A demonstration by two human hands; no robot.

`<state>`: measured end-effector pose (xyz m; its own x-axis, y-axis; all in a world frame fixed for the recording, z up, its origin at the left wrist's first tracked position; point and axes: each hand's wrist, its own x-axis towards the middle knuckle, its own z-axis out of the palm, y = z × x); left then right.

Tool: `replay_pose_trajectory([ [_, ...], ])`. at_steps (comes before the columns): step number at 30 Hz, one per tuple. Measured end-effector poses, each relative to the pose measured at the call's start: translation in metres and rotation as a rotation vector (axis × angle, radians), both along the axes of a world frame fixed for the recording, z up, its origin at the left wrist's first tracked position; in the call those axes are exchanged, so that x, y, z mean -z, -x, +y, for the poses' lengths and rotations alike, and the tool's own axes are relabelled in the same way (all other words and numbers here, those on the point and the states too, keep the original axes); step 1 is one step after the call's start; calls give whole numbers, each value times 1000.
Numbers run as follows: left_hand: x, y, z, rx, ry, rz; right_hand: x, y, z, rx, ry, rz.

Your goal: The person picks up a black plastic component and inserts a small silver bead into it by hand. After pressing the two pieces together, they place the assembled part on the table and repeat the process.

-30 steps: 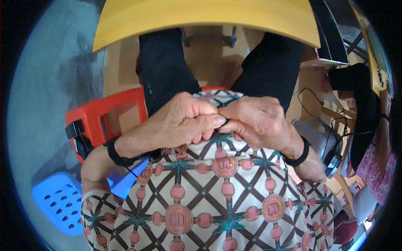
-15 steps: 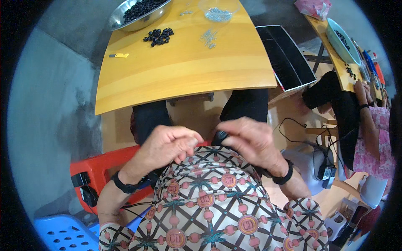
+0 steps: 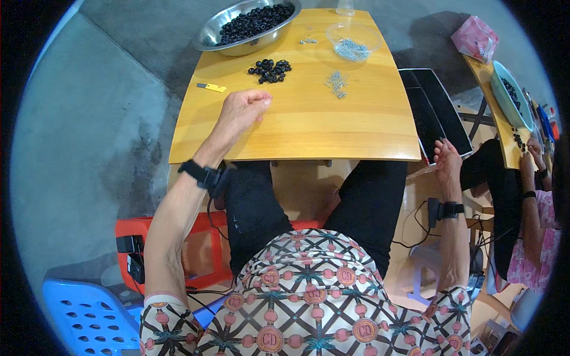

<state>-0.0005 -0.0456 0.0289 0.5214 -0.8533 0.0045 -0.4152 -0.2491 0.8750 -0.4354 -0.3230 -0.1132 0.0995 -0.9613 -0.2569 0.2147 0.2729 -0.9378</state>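
Note:
My left hand [image 3: 244, 110] hovers over the near left part of the yellow wooden table [image 3: 309, 127], its fingers curled and the tips drawn together; nothing shows in it. Just beyond it lie a small pile of black rings [image 3: 270, 69] and a yellow utility knife [image 3: 212, 87]. A scatter of small metal screws [image 3: 336, 80] lies mid-table. My right hand [image 3: 446, 158] reaches out to the right, fingers spread, touching the near edge of a black tray [image 3: 431, 113] beside the table.
At the table's far edge stand a steel bowl [image 3: 209, 37] full of black rings and a clear bowl [image 3: 369, 34] of screws. Another person [image 3: 534, 225] sits at the right by a second table with a teal bowl [image 3: 502, 89]. A red stool [image 3: 133, 228] and a blue stool [image 3: 83, 311] are beside me.
Both hands have left my lap, where they were held together. The left has gone forward over the table, the right out to the black tray. The view has tilted up toward the table.

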Motion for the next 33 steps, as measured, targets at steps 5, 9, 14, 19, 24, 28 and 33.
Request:
replay_pose_trajectory([
  [5, 11, -46, -29, -99, 5, -329, -21, -22, 10, 11, 124, 30],
  [9, 30, -66, -50, -133, -7, -678, -65, -39, 49, -85, 406, 86],
  [14, 37, -65, -58, -98, -122, -680, -97, -89, 92, -277, 596, 190],
  [19, 36, -38, -57, -103, -134, -629, -91, -132, 108, -398, 745, 335],
  [24, 41, -30, -59, -44, -2, -757, -88, -151, 105, -422, 967, 525],
  [28, 38, -21, -63, -32, -7, -762, -96, -155, 101, -478, 1027, 631],
  [33, 31, 10, -86, 141, 212, -876, -88, -160, 101, -389, 1126, 692],
])
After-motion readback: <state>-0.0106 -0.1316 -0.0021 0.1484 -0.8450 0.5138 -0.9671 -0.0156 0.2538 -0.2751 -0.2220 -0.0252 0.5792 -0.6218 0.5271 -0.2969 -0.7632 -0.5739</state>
